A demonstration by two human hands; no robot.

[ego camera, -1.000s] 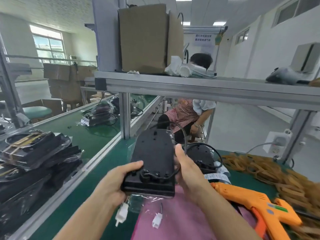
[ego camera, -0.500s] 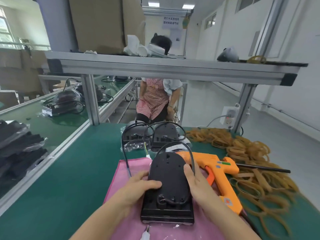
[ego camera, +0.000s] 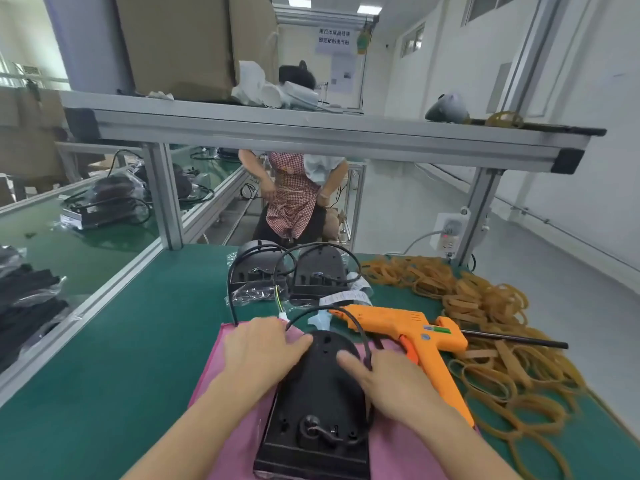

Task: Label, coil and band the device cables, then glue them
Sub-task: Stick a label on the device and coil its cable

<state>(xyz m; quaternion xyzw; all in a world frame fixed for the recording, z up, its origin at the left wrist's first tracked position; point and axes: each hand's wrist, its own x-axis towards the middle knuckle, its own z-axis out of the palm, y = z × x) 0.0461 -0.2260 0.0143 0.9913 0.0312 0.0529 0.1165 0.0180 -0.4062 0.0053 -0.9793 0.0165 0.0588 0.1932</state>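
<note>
A: Device cables first: the thin black cable (ego camera: pixel 360 336) of the nearest unit arcs up over the far end of the flat black plastic device with the rounded tip (ego camera: pixel 313 403), which lies underside up on the pink cloth mat (ego camera: pixel 207 375) on the green bench top (ego camera: pixel 104 358).

B: And the bigger things around it?

A: A heap of tan rubber bands (ego camera: pixel 485 323) spreads over the bench's right side. Two more black devices with looped leads (ego camera: pixel 287 271) sit beyond the mat. The orange hot-glue gun (ego camera: pixel 408 332) lies just right of the near device, nozzle pointing left.

B: So which step is this, would you say?

A: Gathering the loose lead for coiling, I'd judge. To do it well, run the cable into even loops close to where it leaves the housing, avoid kinking it, and keep the device flat on the mat so it doesn't slide toward the gun's nozzle.

B: The hands?

A: The left hand (ego camera: pixel 263 348) rests palm-down on the device's far left edge, fingers fairly straight, steadying it and grasping nothing that I can see. The right hand (ego camera: pixel 384 379) lies along the right edge, index finger extended onto the housing, with the cable passing against its fingers; it looks lightly held there, though the grip is partly hidden.
</note>
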